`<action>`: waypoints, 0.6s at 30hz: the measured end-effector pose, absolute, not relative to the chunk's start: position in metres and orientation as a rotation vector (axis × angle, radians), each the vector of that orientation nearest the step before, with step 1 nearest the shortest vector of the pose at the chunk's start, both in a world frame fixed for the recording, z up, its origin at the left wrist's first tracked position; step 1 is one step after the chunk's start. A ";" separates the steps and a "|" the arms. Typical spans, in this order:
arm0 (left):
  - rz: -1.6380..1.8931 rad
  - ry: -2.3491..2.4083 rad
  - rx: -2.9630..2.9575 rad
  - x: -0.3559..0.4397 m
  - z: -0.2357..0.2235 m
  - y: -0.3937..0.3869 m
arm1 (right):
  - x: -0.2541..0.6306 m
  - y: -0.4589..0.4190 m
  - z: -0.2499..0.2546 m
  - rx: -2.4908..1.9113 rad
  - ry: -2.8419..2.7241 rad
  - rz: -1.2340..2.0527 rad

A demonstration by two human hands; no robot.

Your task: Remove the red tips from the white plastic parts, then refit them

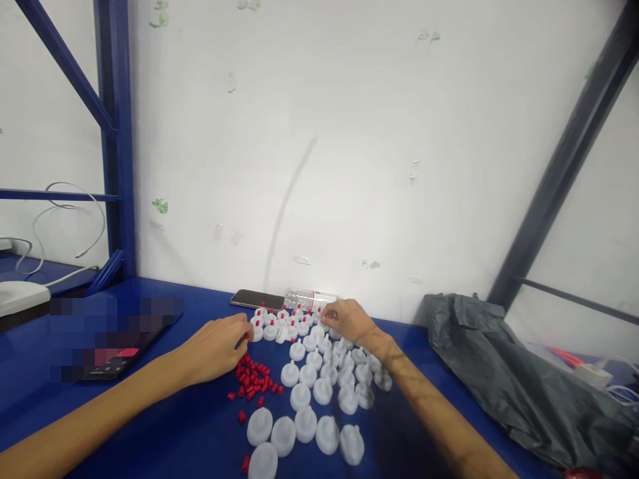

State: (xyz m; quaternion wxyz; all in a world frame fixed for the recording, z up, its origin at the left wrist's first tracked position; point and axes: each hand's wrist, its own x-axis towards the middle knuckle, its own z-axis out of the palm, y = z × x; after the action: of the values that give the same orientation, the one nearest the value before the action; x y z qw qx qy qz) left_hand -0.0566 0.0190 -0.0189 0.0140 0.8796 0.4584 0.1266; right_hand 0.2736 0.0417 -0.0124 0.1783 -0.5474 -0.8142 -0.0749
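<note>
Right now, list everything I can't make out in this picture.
Head view:
- Whether the left hand grips anything: its own fingers hide the pinch.
- What the right hand pinches: too small, fingers cover it.
- Some white pieces: behind the right hand and forearm.
- Black keyed device: partly pixelated.
- White device: cut off by the left edge.
- Inside of the dark bag: hidden by its folds.
</note>
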 end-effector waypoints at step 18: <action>0.409 1.389 2.798 -0.056 -0.024 0.020 | 0.195 0.002 -0.012 -1.179 -2.579 -0.357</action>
State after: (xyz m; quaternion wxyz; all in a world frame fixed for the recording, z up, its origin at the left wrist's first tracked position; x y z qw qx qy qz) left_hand -0.0564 0.0201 -0.0237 -0.0045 0.8882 0.4408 0.1297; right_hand 0.1947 0.0016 -0.0117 0.1413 -0.4085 -0.8932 -0.1237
